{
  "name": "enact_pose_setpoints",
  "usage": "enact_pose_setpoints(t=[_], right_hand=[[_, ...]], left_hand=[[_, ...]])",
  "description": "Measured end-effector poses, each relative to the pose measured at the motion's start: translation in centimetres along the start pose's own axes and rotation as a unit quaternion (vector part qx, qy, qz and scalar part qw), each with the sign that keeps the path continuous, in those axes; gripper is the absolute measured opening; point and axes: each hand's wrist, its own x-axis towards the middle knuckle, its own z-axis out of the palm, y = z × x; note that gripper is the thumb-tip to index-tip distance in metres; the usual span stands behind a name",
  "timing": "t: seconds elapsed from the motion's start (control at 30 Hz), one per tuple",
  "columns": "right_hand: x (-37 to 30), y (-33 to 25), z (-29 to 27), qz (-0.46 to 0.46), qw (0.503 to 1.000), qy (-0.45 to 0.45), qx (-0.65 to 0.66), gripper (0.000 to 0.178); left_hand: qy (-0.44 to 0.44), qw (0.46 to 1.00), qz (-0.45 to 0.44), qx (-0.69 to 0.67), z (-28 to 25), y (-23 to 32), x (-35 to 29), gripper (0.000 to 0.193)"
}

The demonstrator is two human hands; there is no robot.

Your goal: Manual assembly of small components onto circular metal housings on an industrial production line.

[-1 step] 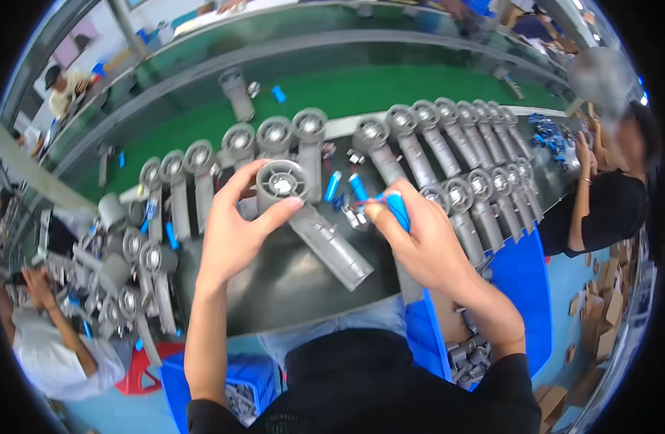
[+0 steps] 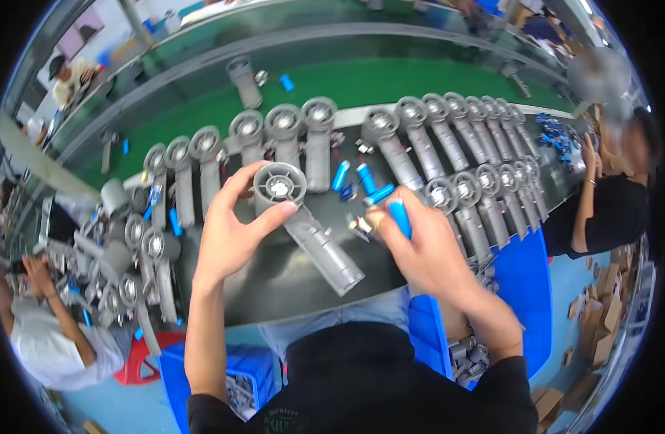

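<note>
My left hand [image 2: 235, 230] grips the round head of a grey handheld fan housing [image 2: 322, 253], thumb on the rim. The housing's handle slants down to the right over the dark bench. In my right hand [image 2: 426, 242] is a blue cylindrical battery [image 2: 399, 217], held between curled fingers and thumb. Small metal and white parts [image 2: 359, 227] hang or lie just left of my right fingertips; which, I cannot tell. A second blue battery [image 2: 379, 194] shows right above those fingertips. Two more loose batteries lie beyond, one of them a blue cylinder [image 2: 340, 175].
Rows of grey fan housings [image 2: 437, 123] line the bench's far side and right. More housings are heaped at left [image 2: 115, 253]. Blue bins [image 2: 521, 304] stand below the bench edge. A green conveyor [image 2: 390, 83] runs behind. Co-workers sit at both sides, one in a black sleeve [image 2: 615, 210].
The whole view has shifted slightly. My right hand sits a little nearer to me relative to the bench, and the battery above its fingertips shows more fully. Both grips stay the same.
</note>
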Motion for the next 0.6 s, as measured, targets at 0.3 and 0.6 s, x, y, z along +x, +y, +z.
enact_pose_setpoints(t=[0.3, 0.6], right_hand=[[-5.2, 2.5, 10.4, 0.025, 0.993, 0.039, -0.113, 0.026], [-5.0, 1.0, 7.8, -0.098, 0.987, 0.011, -0.129, 0.038]], left_hand=[[-0.059, 0.993, -0.020, -0.105, -3.0, -5.0, -6.5, 0.067], [0.131, 0.942, 0.193, 0.242, -3.1, -2.4, -10.0, 0.029]])
